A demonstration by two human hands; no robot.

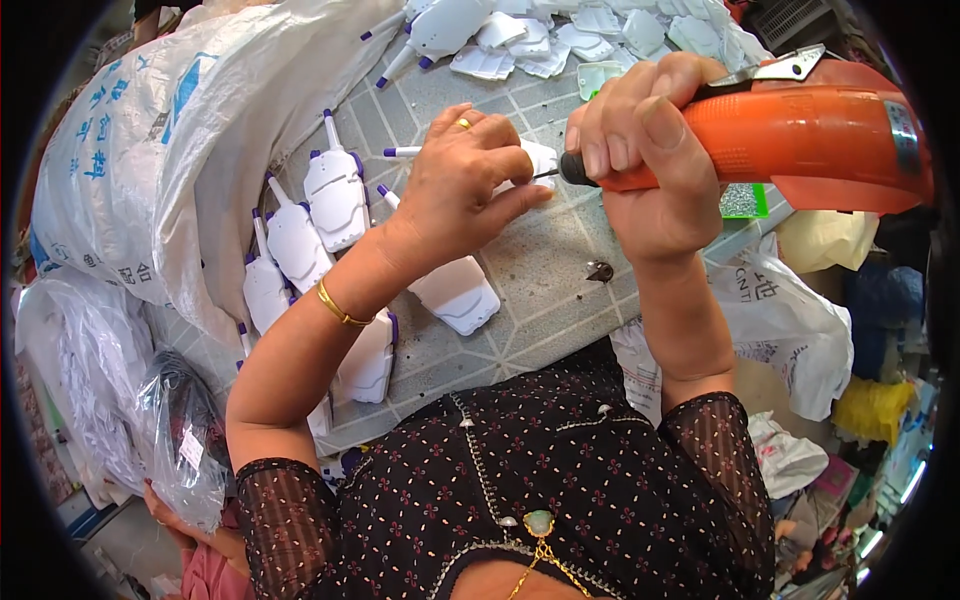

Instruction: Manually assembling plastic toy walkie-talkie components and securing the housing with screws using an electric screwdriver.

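Observation:
My right hand is wrapped round an orange electric screwdriver, held sideways with its black nose and thin bit pointing left. The bit reaches a white plastic toy walkie-talkie lying under my left hand. My left fingers are bent over that toy and hold it, the thumb close to the bit; much of the toy is hidden, though its purple-tipped antenna sticks out on the left. Another white walkie-talkie lies just below my left wrist.
Several white walkie-talkies with purple trim lie left of my forearm. White casing parts are heaped at the far side. A green-rimmed tray of small screws sits right of my right hand. A large woven sack spreads over the tabletop's left.

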